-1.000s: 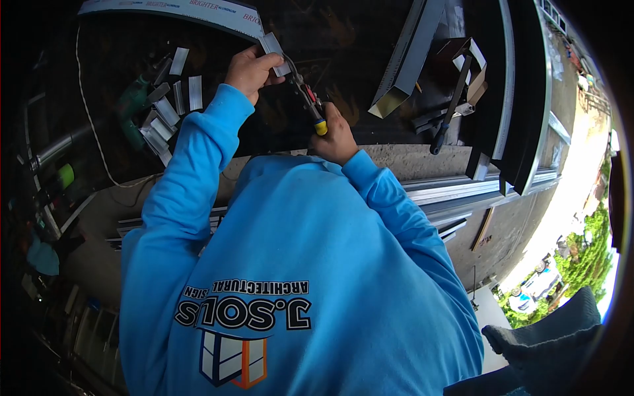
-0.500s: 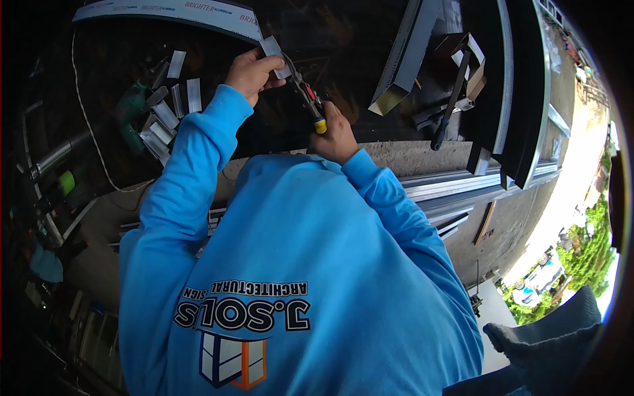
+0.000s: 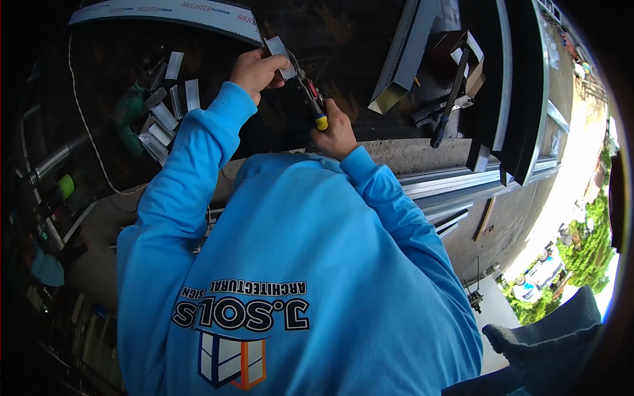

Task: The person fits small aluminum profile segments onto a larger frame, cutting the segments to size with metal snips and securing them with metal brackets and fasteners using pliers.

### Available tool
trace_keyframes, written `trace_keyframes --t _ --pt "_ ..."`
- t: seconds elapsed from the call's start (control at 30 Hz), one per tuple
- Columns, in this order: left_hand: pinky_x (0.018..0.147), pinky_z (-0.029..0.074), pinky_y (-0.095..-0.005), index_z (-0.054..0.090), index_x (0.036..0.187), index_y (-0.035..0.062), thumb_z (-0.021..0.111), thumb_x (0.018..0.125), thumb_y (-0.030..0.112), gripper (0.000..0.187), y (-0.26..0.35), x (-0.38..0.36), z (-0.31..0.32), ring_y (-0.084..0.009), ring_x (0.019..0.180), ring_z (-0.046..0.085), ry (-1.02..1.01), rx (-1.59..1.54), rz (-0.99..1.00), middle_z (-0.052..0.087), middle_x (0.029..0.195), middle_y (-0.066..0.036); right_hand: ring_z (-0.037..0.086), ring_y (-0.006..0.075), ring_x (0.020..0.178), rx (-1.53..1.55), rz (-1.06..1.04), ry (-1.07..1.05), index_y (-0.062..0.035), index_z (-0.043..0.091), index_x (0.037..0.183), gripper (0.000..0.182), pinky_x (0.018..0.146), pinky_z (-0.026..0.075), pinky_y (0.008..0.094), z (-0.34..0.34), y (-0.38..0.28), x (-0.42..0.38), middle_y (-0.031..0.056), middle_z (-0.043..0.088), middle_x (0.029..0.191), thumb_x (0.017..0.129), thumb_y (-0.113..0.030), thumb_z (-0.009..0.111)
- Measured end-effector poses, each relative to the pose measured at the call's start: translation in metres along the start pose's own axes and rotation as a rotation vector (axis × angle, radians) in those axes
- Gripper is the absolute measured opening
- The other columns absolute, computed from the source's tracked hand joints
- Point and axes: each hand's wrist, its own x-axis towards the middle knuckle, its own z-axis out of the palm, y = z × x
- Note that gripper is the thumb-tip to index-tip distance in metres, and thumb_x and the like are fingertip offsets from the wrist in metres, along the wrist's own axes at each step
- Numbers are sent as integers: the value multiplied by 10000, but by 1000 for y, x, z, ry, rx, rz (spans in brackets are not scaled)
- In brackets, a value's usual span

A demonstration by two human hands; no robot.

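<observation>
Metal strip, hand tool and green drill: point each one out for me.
metal strip (image 3: 279, 53), head view, on the flat face above the left hand's fingers.
hand tool (image 3: 321, 122), head view, on the yellow end of its handle.
green drill (image 3: 130, 112), head view, on its green body.

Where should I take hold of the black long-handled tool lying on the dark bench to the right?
Take the long-handled tool by the thick black grip at its near end, coming from the bench's front edge. That end lies free toward the edge, pointing at you, while the far end runs among metal offcuts near the folded channel.
</observation>
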Motion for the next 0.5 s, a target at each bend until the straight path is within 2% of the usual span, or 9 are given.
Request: trace_keyframes --t 0.13,0.17,0.2,0.33,0.4,0.5 --pt "616 542 -228 674 980 50 643 887 167 152 -3 3 -4 -113 791 641 -18 -21 -1 684 921 -48 569 506 836 23 76 -32 8 439 900 322 731 465 515 9 13 7 283 586 815 651 -73 626" --pt "606 542 -235 678 931 36 656 859 149 136 -3 4 -4 -120 753 638 3 -54 13 680 876 -50 569 506 838 22 81 -37 9 440 899 320 732 465 515 9 13 10 283 587 808 652 -75 626" --pt "596 543 -243 681 883 21 668 831 132 123 -3 5 -4 -128 715 636 23 -87 25 677 831 -52 569 506 838 23 80 -35 9 440 899 320 732 465 515 10 12 10 283 587 808 652 -75 626" --pt "582 548 -251 678 878 -6 681 816 110 132 -3 6 -8 -140 704 642 48 -14 33 679 832 -72 571 502 858 -27 48 -12 11 442 900 321 743 466 514 4 2 5 286 588 832 656 -82 628" --pt "607 554 -228 666 984 7 658 871 141 176 -3 4 -10 -135 767 665 -17 68 -7 690 909 -79 571 500 865 -34 28 -20 10 442 901 321 747 466 514 0 -3 5 287 588 841 657 -85 628" --pt "600 555 -231 665 983 -2 671 856 134 186 -2 0 -5 -141 755 666 -40 42 4 691 899 -87 571 497 873 -8 80 -30 11 442 904 326 755 466 514 -1 -6 7 287 588 853 659 -94 630"
